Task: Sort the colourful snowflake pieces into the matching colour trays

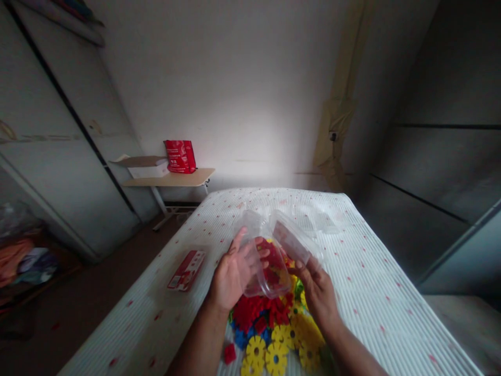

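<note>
My left hand [230, 277] holds a clear plastic box [276, 277] over a pile of coloured pieces, its thumb up and its spread fingers partly seen through the plastic. In my right hand [319, 290], between thumb and fingers, is another clear plastic box [291, 240] with a printed label. The two boxes are close together and tilted; whether they touch I cannot tell. Below them lie red notched pieces [250, 312], yellow flower-shaped discs [276, 356] and blue pieces [240, 338]. Near my left forearm is a small red piece [229, 354].
A clear box with a red label [187, 270] lies left on the striped cloth [376, 292]. More clear plastic boxes [323, 219] are at the far right. Beyond, a small table [183, 178] bears a red bag [180, 156] and a white carton [147, 168].
</note>
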`<state>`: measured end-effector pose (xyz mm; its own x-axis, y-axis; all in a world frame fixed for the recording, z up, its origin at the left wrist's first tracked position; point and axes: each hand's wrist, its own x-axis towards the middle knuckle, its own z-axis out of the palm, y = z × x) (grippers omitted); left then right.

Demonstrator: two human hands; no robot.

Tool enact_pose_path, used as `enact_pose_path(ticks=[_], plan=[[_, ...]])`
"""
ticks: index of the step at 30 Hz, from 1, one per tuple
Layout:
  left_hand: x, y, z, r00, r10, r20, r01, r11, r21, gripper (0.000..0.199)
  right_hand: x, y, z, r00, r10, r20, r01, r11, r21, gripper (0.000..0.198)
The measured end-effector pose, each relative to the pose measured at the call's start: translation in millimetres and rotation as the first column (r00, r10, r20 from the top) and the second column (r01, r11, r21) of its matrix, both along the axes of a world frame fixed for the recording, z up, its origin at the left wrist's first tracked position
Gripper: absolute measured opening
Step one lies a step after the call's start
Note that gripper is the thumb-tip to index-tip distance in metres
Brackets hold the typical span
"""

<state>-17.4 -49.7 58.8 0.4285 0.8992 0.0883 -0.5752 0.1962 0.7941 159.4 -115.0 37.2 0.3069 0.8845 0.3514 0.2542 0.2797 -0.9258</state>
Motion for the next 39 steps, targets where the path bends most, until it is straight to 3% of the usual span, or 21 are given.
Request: enact_pose_path(ticks=[6,10,13,16,19,22,24,27,30,33,36,39], plan=[[21.0,-4.5,-13.4,0.996,-0.043,0.075,0.04,0.999,0.033,0.076,-11.9,-0.6,6.4,0.955,0.091,-0.281,-0.093,0.996,0.004,0.037],[21.0,-5.1,-12.2,0.981,0.125,-0.15,-0.118,0.992,0.052,0.065,-4.1,3.0,3.8,0.954,0.017,-0.298,-0.019,1.0,-0.002,0.04],[18.5,-10.8,-5.8,0.874,0.34,-0.348,-0.298,0.939,0.169,0.06,7.5,5.4,-1.1,0.977,-0.117,-0.179,0.118,0.993,-0.002,0.04],[16.6,-24.1,1.8,0.797,0.446,-0.406,-0.365,0.893,0.265,0.056,20.1,6.2,-5.1,0.956,-0.29,0.034,0.289,0.956,0.04,0.036],[17.9,-41.4,4.2,0.823,0.406,-0.397,-0.303,0.906,0.297,0.058,26.9,4.9,-8.6,0.872,-0.413,0.264,0.393,0.911,0.128,0.033],[22.9,-52.6,-0.4,0.863,0.342,-0.371,-0.243,0.927,0.287,0.07,23.8,1.8,-12.9,0.812,-0.429,0.395,0.375,0.903,0.211,0.033],[24.9,-52.5,-4.2,0.848,0.377,-0.373,-0.278,0.915,0.294,0.071,17.6,-0.9,-15.2,0.803,-0.406,0.436,0.336,0.913,0.231,0.034],[17.2,-37.4,-3.8,0.734,0.474,-0.487,-0.307,0.871,0.384,0.062,7.9,-5.6,-13.9,0.826,-0.338,0.45,0.241,0.935,0.259,0.039],[-8.5,-0.9,6.4,0.569,0.506,-0.648,-0.251,0.857,0.45,0.054,5.3,-10.7,-3.8,0.862,-0.285,0.419,0.177,0.944,0.278,0.042],[-44.9,55.6,20.1,0.395,0.541,-0.743,-0.28,0.841,0.464,0.051,13.6,-15.1,10.7,0.884,-0.331,0.331,0.249,0.931,0.266,0.038],[-76.0,117.5,26.8,0.113,0.514,-0.85,-0.338,0.825,0.454,0.052,27.9,-16.8,19.0,0.876,-0.426,0.226,0.378,0.898,0.226,0.032],[-92.7,166.1,21.0,0.001,0.483,-0.876,-0.347,0.821,0.452,0.05,40.8,-14.5,14.9,0.869,-0.472,0.146,0.443,0.875,0.195,0.03]])
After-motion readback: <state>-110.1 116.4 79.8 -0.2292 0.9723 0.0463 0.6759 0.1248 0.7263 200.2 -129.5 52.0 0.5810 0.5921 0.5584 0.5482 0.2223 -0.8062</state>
